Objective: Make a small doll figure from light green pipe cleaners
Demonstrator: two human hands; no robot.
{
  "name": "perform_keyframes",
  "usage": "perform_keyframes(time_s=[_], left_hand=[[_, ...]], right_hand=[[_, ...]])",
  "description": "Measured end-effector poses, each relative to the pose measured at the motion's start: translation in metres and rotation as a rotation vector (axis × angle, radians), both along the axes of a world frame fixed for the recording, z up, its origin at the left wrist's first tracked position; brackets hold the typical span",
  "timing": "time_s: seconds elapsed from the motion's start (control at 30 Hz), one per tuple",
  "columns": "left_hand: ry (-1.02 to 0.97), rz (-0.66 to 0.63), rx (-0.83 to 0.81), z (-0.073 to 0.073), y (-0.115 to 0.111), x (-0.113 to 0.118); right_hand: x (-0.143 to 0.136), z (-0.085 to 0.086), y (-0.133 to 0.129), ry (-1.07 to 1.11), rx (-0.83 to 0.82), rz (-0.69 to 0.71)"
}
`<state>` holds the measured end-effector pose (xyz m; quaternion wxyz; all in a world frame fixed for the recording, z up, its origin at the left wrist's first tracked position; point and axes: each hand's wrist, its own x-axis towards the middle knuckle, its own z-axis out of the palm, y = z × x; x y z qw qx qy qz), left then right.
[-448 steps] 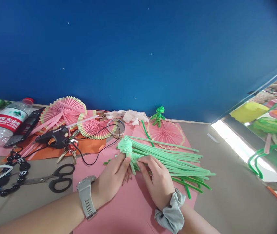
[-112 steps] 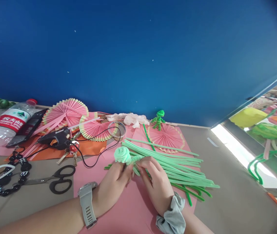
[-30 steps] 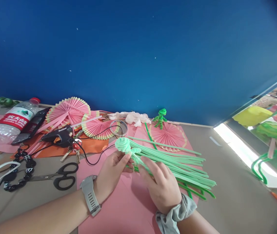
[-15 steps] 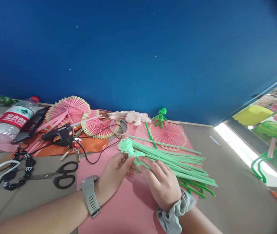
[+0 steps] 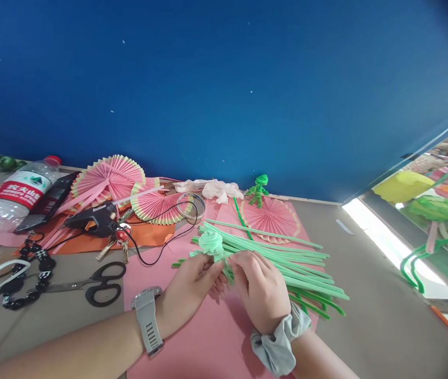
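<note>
Between my hands is a pale green pipe cleaner figure point(image 5: 210, 243) with a round coiled head and a body partly hidden by fingers. My left hand point(image 5: 192, 281), with a grey watch on the wrist, is closed around its lower part. The fingers of my right hand point(image 5: 257, 287) pinch the figure's right side; a grey scrunchie circles that wrist. Behind and under my right hand lies a bundle of light green pipe cleaners point(image 5: 303, 266), with darker green ones below. A finished-looking bright green figure point(image 5: 258, 190) stands upright by the blue wall.
Pink paper point(image 5: 176, 347) covers the table under my hands. Black scissors point(image 5: 103, 284), a bead bracelet point(image 5: 27, 300), keys point(image 5: 123, 237), a black glue gun point(image 5: 93, 218) and a water bottle point(image 5: 19, 195) lie left. Pleated paper fans point(image 5: 108, 181) and a tape roll point(image 5: 191, 205) lie behind.
The figure has shifted slightly right and its head has turned. My right fingers have drawn in to a tighter pinch, and more pipe cleaner ends show behind the head.
</note>
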<state>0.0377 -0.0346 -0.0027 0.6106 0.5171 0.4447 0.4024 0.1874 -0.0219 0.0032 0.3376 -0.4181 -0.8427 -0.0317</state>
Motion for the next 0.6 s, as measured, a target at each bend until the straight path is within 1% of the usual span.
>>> perform_keyframes(time_s=[0.17,0.3,0.37,0.47,0.53,0.6], left_hand=[[-0.028,-0.033,-0.022,-0.001,0.001,-0.001],[-0.054,-0.065,-0.036,-0.003,0.0,-0.002],[-0.053,-0.052,-0.048,-0.005,0.001,-0.002],[0.005,-0.006,-0.054,-0.009,0.003,-0.001],[0.033,0.012,-0.067,-0.01,0.005,0.0],[0.012,0.022,-0.079,-0.008,0.006,0.001]], right_hand=[[-0.002,0.001,-0.001,0.153,-0.167,-0.081],[-0.003,0.005,-0.001,0.205,-0.328,-0.149],[-0.003,0.009,0.0,0.203,-0.398,-0.153],[-0.003,0.019,0.001,0.136,-0.471,-0.151],[-0.004,0.024,-0.001,0.081,-0.483,-0.148],[-0.006,0.028,-0.004,0.053,-0.48,-0.144]])
